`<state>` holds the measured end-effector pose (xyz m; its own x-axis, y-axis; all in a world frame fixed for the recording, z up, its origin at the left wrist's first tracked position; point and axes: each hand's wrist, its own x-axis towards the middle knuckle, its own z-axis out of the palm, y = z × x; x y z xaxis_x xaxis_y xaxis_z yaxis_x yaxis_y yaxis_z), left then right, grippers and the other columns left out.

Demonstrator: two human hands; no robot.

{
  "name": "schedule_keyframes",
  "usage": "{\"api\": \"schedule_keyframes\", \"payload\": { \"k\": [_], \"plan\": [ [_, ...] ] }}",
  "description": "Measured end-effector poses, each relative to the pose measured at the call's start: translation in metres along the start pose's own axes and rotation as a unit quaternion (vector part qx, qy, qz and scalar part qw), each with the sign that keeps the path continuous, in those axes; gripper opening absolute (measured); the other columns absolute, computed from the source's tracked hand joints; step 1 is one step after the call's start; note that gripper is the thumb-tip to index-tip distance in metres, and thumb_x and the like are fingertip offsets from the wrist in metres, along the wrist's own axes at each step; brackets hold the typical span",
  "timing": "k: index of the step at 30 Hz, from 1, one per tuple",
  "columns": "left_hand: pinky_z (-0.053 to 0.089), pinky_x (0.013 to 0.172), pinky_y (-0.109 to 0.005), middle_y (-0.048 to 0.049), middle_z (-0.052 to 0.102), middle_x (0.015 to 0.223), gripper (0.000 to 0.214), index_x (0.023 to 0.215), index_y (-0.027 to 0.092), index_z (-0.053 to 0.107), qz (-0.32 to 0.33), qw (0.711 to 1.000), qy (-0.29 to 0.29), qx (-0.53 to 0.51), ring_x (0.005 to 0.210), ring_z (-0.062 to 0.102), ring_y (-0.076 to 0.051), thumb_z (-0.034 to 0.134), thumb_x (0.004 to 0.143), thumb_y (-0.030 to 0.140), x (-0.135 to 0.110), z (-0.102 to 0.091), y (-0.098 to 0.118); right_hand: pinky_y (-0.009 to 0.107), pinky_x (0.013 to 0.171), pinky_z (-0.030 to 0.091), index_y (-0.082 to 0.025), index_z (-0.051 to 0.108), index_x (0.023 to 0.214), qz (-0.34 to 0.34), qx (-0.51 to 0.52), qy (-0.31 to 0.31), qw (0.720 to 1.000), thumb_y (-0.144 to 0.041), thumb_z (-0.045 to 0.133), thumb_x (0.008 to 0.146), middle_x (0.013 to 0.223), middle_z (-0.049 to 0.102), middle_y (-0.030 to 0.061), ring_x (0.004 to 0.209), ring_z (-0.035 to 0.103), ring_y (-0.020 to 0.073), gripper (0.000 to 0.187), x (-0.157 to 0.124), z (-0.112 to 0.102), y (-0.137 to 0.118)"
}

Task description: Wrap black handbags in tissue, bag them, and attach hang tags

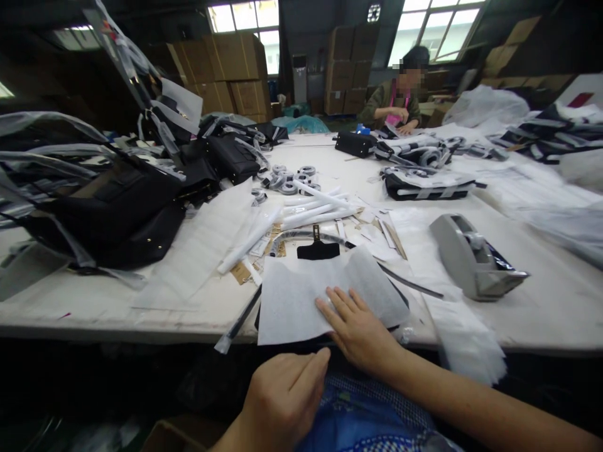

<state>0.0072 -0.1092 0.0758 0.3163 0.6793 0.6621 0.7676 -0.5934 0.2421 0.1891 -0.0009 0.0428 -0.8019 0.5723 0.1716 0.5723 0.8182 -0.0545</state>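
Note:
A white sheet of wrapping paper [306,292] lies over a black item [318,250] at the table's near edge. My right hand [358,329] rests flat on the sheet's lower right part, fingers stretched out and apart. My left hand [282,392] is below the table edge, curled in a loose fist with the thumb pointing toward the sheet's lower edge; nothing shows inside it. A black strap [240,321] in clear plastic runs off the table left of the sheet.
A grey tape dispenser [471,257] stands to the right. Black handbags [117,207] in plastic pile up at left. White paper rolls [306,210] and wrapped straps lie mid-table. Another person [398,100] works at the far side, with cardboard boxes [235,72] behind.

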Motion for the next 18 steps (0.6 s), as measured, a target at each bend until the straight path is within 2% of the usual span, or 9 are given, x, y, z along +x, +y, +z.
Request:
{"api": "schedule_keyframes", "payload": {
  "k": [1, 3, 6, 9, 11, 14, 18],
  "plan": [
    [0.060, 0.080, -0.023, -0.0057, 0.077, 0.094, 0.032, 0.121, 0.012, 0.062, 0.010, 1.000, -0.003, -0.017, 0.082, 0.073, -0.013, 0.058, 0.090, 0.008, 0.010, -0.005, 0.004, 0.062, 0.109, 0.036, -0.013, 0.049, 0.144, 0.001, 0.002, 0.005, 1.000, -0.022, 0.054, 0.093, 0.147, 0.046, 0.0259, 0.136, 0.044, 0.0396, 0.052, 0.000, 0.002, 0.000],
    [0.059, 0.088, -0.026, -0.0072, 0.075, 0.106, 0.032, 0.124, 0.013, 0.060, -0.003, 0.999, -0.027, -0.021, 0.097, 0.071, -0.015, 0.055, 0.093, 0.011, 0.029, -0.006, 0.003, 0.062, 0.110, 0.035, -0.012, 0.050, 0.143, 0.007, 0.010, 0.009, 1.000, -0.022, 0.054, 0.093, 0.147, 0.046, 0.0252, 0.137, 0.043, 0.0390, 0.052, -0.001, 0.005, -0.001],
    [0.052, 0.104, -0.042, -0.0125, 0.064, 0.132, 0.037, 0.134, 0.014, 0.053, -0.041, 0.993, -0.109, 0.021, 0.123, 0.060, -0.023, 0.048, 0.098, 0.020, 0.046, 0.012, -0.021, 0.062, 0.111, 0.034, -0.008, 0.051, 0.142, 0.020, 0.028, 0.008, 0.999, -0.025, 0.052, 0.095, 0.146, 0.047, 0.0255, 0.137, 0.042, 0.0387, 0.050, -0.003, 0.003, -0.002],
    [0.049, 0.106, -0.045, -0.0120, 0.061, 0.137, 0.038, 0.135, 0.014, 0.052, -0.059, 0.981, -0.180, 0.034, 0.126, 0.058, -0.023, 0.047, 0.100, 0.026, 0.041, 0.034, -0.049, 0.060, 0.111, 0.035, -0.007, 0.048, 0.144, 0.032, 0.073, 0.000, 0.997, -0.036, 0.053, 0.096, 0.148, 0.044, 0.0264, 0.139, 0.041, 0.0377, 0.057, -0.005, -0.011, 0.003],
    [0.046, 0.109, -0.044, -0.0112, 0.060, 0.139, 0.039, 0.138, 0.015, 0.050, -0.062, 0.980, -0.187, 0.030, 0.129, 0.056, -0.021, 0.046, 0.101, 0.028, 0.033, 0.041, -0.058, 0.054, 0.111, 0.039, -0.012, 0.049, 0.144, 0.031, 0.128, -0.014, 0.991, -0.039, 0.051, 0.097, 0.147, 0.047, 0.0225, 0.137, 0.044, 0.0331, 0.054, -0.004, -0.024, 0.012],
    [0.044, 0.111, -0.043, -0.0102, 0.059, 0.140, 0.039, 0.139, 0.017, 0.050, -0.067, 0.983, -0.168, 0.028, 0.130, 0.055, -0.020, 0.045, 0.101, 0.029, 0.023, 0.041, -0.059, 0.042, 0.104, 0.047, -0.019, 0.056, 0.137, 0.029, 0.184, -0.034, 0.982, -0.029, 0.044, 0.100, 0.134, 0.062, 0.0147, 0.123, 0.058, 0.0254, 0.041, 0.002, -0.040, 0.032],
    [0.045, 0.111, -0.042, -0.0082, 0.060, 0.139, 0.038, 0.137, 0.021, 0.054, -0.075, 0.984, -0.158, 0.030, 0.127, 0.057, -0.020, 0.048, 0.100, 0.029, 0.020, 0.041, -0.055, 0.038, 0.088, 0.054, -0.018, 0.059, 0.133, -0.009, 0.134, -0.080, 0.988, -0.023, 0.052, 0.096, 0.110, 0.069, 0.0125, 0.101, 0.066, 0.0257, 0.039, 0.012, -0.044, 0.055]
  ]
}}
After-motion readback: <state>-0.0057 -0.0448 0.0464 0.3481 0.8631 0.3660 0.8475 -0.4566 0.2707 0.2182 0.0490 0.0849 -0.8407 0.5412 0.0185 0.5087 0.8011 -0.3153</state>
